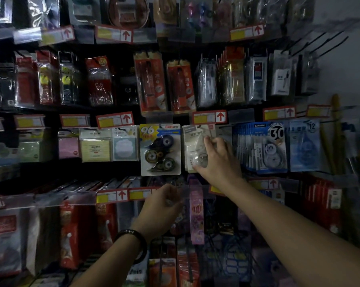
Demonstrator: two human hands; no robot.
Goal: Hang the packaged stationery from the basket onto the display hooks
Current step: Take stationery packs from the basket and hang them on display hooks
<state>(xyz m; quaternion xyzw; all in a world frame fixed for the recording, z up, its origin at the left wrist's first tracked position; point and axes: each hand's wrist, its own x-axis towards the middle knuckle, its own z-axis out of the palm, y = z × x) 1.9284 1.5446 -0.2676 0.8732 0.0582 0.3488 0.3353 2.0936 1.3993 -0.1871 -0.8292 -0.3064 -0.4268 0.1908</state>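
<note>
My right hand (217, 159) is raised to the middle row of hooks and grips a pale grey correction-tape pack (192, 141) between thumb and fingers; the pack hangs at or on its hook, which hides behind the card. Left of it hangs a white pack with several dark tape rollers (160, 150). My left hand (164, 206), with a dark bracelet on the wrist, is lower and pinches a clear plastic label strip (182, 191) on the rail below. The wire basket (216, 251) sits low at centre, with more packs in it.
The wall is packed with hanging stationery: sticky notes (95, 145) to the left, blue tape packs (266, 148) to the right, pens above, red packs below. Bare black hooks (324, 41) stick out at the upper right. Red-arrow price tags line each rail.
</note>
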